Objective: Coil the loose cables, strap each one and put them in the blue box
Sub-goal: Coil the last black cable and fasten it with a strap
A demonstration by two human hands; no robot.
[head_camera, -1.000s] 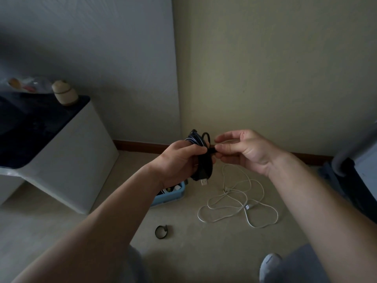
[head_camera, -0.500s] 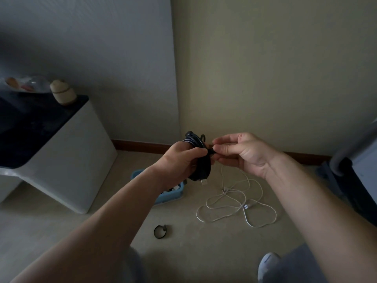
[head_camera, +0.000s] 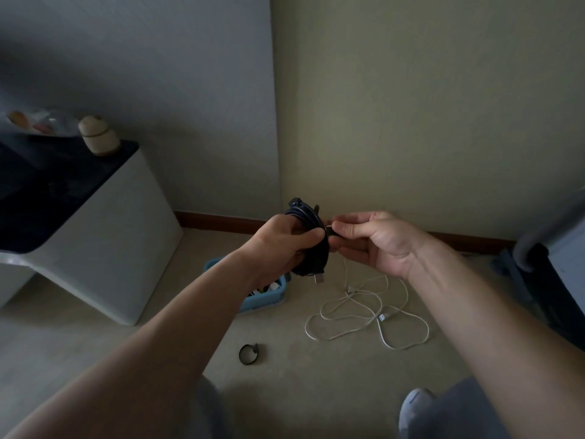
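Currently, head view: left hand [head_camera: 285, 245] grip closed around coiled black cable [head_camera: 308, 245] at frame centre. Right hand [head_camera: 373, 242] pinches the black strap end [head_camera: 330, 232] beside the coil. Blue box [head_camera: 266, 296] on floor below, white cable [head_camera: 367, 315] loose lower right, spare strap [head_camera: 248, 354] lower centre.

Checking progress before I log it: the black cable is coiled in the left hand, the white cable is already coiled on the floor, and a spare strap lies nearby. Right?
Not quite. The head view shows the white cable lying loose and tangled on the floor, not coiled. The left hand does hold the coiled black cable, and the spare strap lies nearby.
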